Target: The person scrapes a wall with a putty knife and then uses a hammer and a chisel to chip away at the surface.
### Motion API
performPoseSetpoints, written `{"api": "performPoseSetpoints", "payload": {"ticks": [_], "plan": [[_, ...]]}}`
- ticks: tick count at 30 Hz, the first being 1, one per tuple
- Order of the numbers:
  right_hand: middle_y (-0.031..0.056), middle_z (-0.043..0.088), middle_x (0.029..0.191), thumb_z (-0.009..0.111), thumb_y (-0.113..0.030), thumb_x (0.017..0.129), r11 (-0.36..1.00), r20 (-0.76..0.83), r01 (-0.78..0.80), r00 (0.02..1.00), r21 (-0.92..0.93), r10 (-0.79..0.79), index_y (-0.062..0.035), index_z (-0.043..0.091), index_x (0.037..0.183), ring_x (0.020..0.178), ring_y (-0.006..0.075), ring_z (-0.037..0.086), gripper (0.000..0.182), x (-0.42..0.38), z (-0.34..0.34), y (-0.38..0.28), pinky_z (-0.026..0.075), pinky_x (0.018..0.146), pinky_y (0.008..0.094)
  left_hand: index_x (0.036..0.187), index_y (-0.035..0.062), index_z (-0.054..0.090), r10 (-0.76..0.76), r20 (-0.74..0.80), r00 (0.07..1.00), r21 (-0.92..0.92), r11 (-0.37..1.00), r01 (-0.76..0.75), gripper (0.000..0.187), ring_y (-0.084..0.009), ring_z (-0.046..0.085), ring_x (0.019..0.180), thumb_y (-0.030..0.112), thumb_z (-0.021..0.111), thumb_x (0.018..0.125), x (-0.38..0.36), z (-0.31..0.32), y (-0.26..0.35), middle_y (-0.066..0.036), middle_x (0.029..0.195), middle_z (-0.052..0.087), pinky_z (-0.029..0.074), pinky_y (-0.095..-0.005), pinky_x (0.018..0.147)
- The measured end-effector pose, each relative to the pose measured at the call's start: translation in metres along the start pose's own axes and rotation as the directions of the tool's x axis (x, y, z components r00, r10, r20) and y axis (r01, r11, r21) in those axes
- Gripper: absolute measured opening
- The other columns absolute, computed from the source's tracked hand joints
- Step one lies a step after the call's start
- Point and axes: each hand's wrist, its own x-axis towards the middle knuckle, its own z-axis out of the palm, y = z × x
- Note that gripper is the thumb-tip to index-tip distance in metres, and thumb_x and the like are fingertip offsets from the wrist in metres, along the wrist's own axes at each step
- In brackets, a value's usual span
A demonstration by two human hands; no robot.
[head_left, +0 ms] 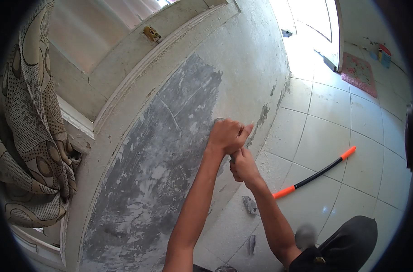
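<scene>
My left hand point(229, 136) is closed at the wall, its thumb sticking out to the right. Just below it, my right hand point(246, 167) is wrapped around a handle. Both hands seem to be on one tool, probably a scraper point(219, 120); only a small grey edge shows past my left knuckles, and the rest is hidden. The hands are at the right border of a bare grey patch point(170, 122) on the wall, where the pale paint point(242, 68) is gone. Scratches and white remnants mark this patch.
An orange-and-black stick point(324, 173) lies on the tiled floor point(324, 113) to the right. Grey flakes point(249, 205) and dust are below the wall. A patterned curtain point(34, 136) hangs at left beside a door point(102, 54). A pink mat point(358, 72) lies near the bright doorway.
</scene>
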Motion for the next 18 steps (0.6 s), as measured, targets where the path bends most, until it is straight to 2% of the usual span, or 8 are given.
{"api": "performPoseSetpoints", "payload": {"ticks": [1, 2, 6, 8, 9, 12, 14, 18], "plan": [[-0.0049, 0.034, 0.055, 0.034, -0.034, 0.106, 0.993, 0.021, -0.057, 0.998, 0.102, 0.055, -0.0108, 0.043, 0.088, 0.039, 0.0066, 0.027, 0.031, 0.002, -0.006, -0.009, 0.02, 0.033, 0.0268, 0.054, 0.0004, 0.058, -0.026, -0.003, 1.0, 0.011, 1.0, 0.026, 0.056, -0.0406, 0.053, 0.049, 0.04, 0.055, 0.094, 0.01, 0.003, 0.003, -0.022, 0.052, 0.051, 0.042, -0.0467, 0.05], [-0.0052, 0.031, 0.055, 0.034, -0.035, 0.106, 0.991, 0.042, -0.05, 0.998, 0.126, 0.045, -0.0118, 0.041, 0.09, 0.039, 0.0061, 0.023, 0.029, 0.0, -0.011, -0.015, 0.019, 0.034, 0.0259, 0.052, -0.0006, 0.057, -0.049, -0.036, 0.998, -0.015, 0.999, 0.049, 0.059, -0.0411, 0.053, 0.047, 0.041, 0.055, 0.095, 0.014, 0.005, 0.007, -0.022, 0.05, 0.05, 0.043, -0.0469, 0.05], [-0.0049, 0.033, 0.055, 0.034, -0.034, 0.106, 0.991, 0.039, -0.034, 0.999, 0.126, 0.029, -0.0117, 0.041, 0.092, 0.038, 0.0064, 0.025, 0.027, -0.013, -0.006, 0.0, 0.02, 0.033, 0.0261, 0.057, 0.0013, 0.065, -0.094, 0.056, 0.994, 0.033, 0.995, 0.092, 0.056, -0.0392, 0.062, 0.053, 0.04, 0.054, 0.095, -0.007, 0.003, 0.011, -0.022, 0.056, 0.06, 0.05, -0.0463, 0.055], [-0.0046, 0.036, 0.054, 0.038, -0.026, 0.104, 0.993, 0.017, -0.075, 0.997, 0.092, 0.074, -0.0101, 0.044, 0.087, 0.038, 0.0067, 0.029, 0.023, -0.029, 0.002, 0.012, 0.022, 0.033, 0.0268, 0.062, 0.0025, 0.065, 0.028, 0.114, 0.993, -0.007, 1.0, -0.028, 0.051, -0.038, 0.062, 0.055, 0.04, 0.053, 0.094, -0.035, 0.004, 0.008, -0.018, 0.056, 0.06, 0.048, -0.0459, 0.055], [-0.0046, 0.036, 0.054, 0.038, -0.026, 0.104, 0.991, 0.019, -0.081, 0.997, 0.104, 0.079, -0.0101, 0.044, 0.087, 0.038, 0.0067, 0.029, 0.023, -0.029, 0.004, 0.019, 0.022, 0.033, 0.0268, 0.062, 0.0025, 0.065, 0.026, 0.127, 0.992, -0.002, 1.0, -0.026, 0.051, -0.038, 0.062, 0.055, 0.04, 0.053, 0.094, -0.042, 0.002, 0.009, -0.018, 0.056, 0.06, 0.048, -0.0459, 0.055], [-0.0021, 0.044, 0.053, 0.039, -0.015, 0.096, 0.988, -0.004, 0.111, 0.994, -0.103, -0.112, -0.0073, 0.048, 0.072, 0.04, 0.0063, 0.037, 0.026, -0.022, 0.007, 0.041, 0.028, 0.035, 0.0274, 0.066, 0.0041, 0.062, 0.119, 0.059, 0.991, -0.091, 0.989, -0.113, 0.046, -0.0367, 0.059, 0.055, 0.039, 0.052, 0.094, -0.055, -0.001, 0.014, -0.015, 0.057, 0.057, 0.045, -0.0455, 0.053], [-0.0015, 0.045, 0.054, 0.04, -0.016, 0.097, 0.98, -0.021, 0.144, 0.989, -0.135, -0.148, -0.006, 0.049, 0.074, 0.042, 0.0062, 0.038, 0.027, -0.025, 0.007, 0.042, 0.03, 0.037, 0.0276, 0.067, 0.0042, 0.051, 0.082, 0.064, 0.995, -0.103, 0.992, -0.075, 0.038, -0.0391, 0.052, 0.054, 0.034, 0.052, 0.091, -0.055, -0.003, 0.015, -0.016, 0.059, 0.049, 0.04, -0.0454, 0.052], [0.0001, 0.048, 0.055, 0.042, -0.018, 0.098, 0.945, -0.069, 0.213, 0.969, -0.248, -0.237, -0.0026, 0.05, 0.076, 0.046, 0.0059, 0.04, 0.029, -0.025, 0.01, 0.046, 0.033, 0.042, 0.0282, 0.064, 0.0042, 0.05, 0.069, 0.044, 0.997, -0.144, 0.988, -0.062, 0.039, -0.0389, 0.051, 0.053, 0.033, 0.051, 0.091, -0.055, -0.004, 0.011, -0.017, 0.058, 0.048, 0.038, -0.0455, 0.05]]}}
